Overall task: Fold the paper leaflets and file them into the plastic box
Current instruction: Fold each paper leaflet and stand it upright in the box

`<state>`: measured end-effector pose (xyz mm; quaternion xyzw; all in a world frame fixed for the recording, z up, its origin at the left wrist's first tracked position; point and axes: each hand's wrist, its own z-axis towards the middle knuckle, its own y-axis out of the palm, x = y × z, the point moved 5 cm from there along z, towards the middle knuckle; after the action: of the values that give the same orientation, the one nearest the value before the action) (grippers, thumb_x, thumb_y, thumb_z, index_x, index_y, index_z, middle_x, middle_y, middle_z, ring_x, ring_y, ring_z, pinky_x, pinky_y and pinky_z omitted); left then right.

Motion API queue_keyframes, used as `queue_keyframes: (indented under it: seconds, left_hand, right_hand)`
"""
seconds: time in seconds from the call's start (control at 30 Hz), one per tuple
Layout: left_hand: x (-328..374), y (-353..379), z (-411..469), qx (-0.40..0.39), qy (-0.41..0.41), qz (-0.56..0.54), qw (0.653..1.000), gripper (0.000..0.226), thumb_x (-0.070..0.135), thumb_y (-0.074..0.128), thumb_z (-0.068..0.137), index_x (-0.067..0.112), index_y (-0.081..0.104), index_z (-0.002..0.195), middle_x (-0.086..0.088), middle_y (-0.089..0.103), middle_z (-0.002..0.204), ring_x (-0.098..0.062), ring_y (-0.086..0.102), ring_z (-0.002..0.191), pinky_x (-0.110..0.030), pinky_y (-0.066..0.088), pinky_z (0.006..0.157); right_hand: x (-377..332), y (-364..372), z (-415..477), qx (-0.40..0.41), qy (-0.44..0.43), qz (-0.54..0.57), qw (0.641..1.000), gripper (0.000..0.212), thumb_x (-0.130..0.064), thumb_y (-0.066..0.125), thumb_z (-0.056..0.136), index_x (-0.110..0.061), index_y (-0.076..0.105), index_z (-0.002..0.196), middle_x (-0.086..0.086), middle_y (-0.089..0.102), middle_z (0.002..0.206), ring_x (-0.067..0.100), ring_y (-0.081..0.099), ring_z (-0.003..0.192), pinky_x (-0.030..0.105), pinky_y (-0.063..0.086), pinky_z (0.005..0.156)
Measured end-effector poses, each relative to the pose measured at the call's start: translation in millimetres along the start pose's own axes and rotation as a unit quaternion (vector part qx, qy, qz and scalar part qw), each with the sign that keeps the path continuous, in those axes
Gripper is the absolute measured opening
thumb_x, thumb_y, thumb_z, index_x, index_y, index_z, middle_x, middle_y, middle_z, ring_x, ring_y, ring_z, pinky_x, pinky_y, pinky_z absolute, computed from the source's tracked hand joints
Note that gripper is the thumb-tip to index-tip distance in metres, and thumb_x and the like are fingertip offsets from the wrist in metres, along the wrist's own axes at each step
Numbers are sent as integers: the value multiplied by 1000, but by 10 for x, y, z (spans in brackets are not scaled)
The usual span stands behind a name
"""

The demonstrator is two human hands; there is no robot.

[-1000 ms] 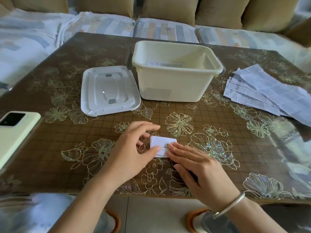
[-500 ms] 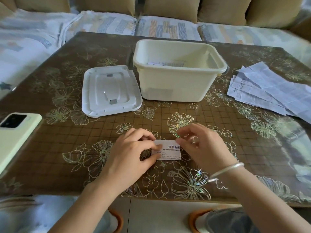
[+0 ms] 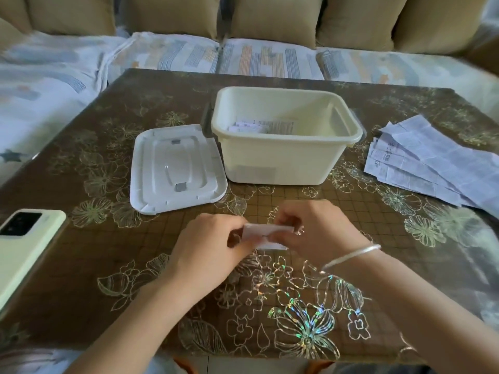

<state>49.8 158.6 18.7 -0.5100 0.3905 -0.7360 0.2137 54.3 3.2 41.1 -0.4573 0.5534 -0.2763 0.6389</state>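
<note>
A small folded white leaflet [image 3: 266, 234] is held just above the table near its front edge. My left hand [image 3: 208, 248] pinches its left end and my right hand [image 3: 313, 233] pinches its right end. Behind them stands the cream plastic box [image 3: 283, 160], open at the top, with a few folded leaflets [image 3: 259, 126] lying on its bottom. A fanned pile of unfolded leaflets [image 3: 432, 160] lies at the right side of the table.
The box's white lid [image 3: 175, 168] lies flat to the left of the box. A pale green phone [image 3: 24, 247] lies face down at the table's left edge. A sofa with cushions [image 3: 270, 20] runs behind the brown flowered table [image 3: 297, 306].
Both hands stopped pressing the leaflet flat, picked it up by its ends and hold it slightly higher. The head camera has tilted, so the box's inside shows more.
</note>
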Motion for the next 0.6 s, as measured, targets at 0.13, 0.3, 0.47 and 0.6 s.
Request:
queue_keyframes:
  seconds: [0.13, 0.3, 0.47, 0.6]
  left_hand:
    - [10, 120, 41, 30, 41, 50, 997, 11, 36, 74, 77, 25, 74, 76, 17, 61, 65, 1, 53, 56, -12, 41, 52]
    - [-78, 222, 98, 3, 20, 17, 1000, 12, 27, 84, 74, 28, 72, 76, 22, 54, 68, 1, 54, 61, -10, 41, 54]
    - [65, -298, 596, 25, 16, -52, 998, 8, 30, 76, 80, 24, 72, 77, 15, 62, 63, -7, 61, 64, -19, 46, 57]
    - [322, -893, 1212, 58, 90, -24, 994, 7, 33, 73, 80, 26, 74, 81, 14, 63, 64, -7, 56, 60, -15, 38, 51]
  right_hand:
    - [78, 66, -18, 52, -44, -36, 997, 5, -16, 67, 85, -17, 62, 83, -7, 66, 79, 10, 64, 72, 24, 55, 66]
    - [132, 147, 63, 3, -57, -55, 997, 7, -20, 61, 89, -22, 57, 95, -8, 63, 93, 10, 61, 82, 21, 52, 75]
    - [10, -475, 474, 23, -83, -18, 996, 12, -27, 70, 84, -25, 68, 95, -11, 68, 86, 7, 61, 76, 20, 50, 72]
    - [-148, -1111, 939, 29, -109, -49, 992, 9, -32, 72, 81, -25, 66, 83, -8, 64, 70, 9, 59, 65, 24, 48, 64]
